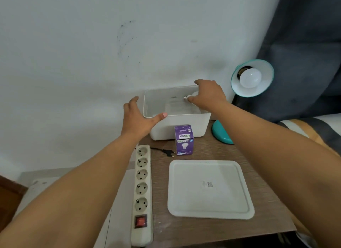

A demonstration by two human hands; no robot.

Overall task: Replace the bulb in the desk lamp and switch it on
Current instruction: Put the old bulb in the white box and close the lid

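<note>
A teal desk lamp shade at the right holds a white bulb in its socket; its teal base rests on the wooden table. My right hand is shut on a second white bulb, metal screw end pointing left, above the open white storage box. My left hand is open, its thumb lying on the box's near-left rim. The lamp's black plug lies unplugged on the table beside a purple bulb carton.
A white power strip with several sockets and a red switch runs along the table's left edge. A white box lid lies flat in front. A wall stands behind; dark curtain and bedding are at the right.
</note>
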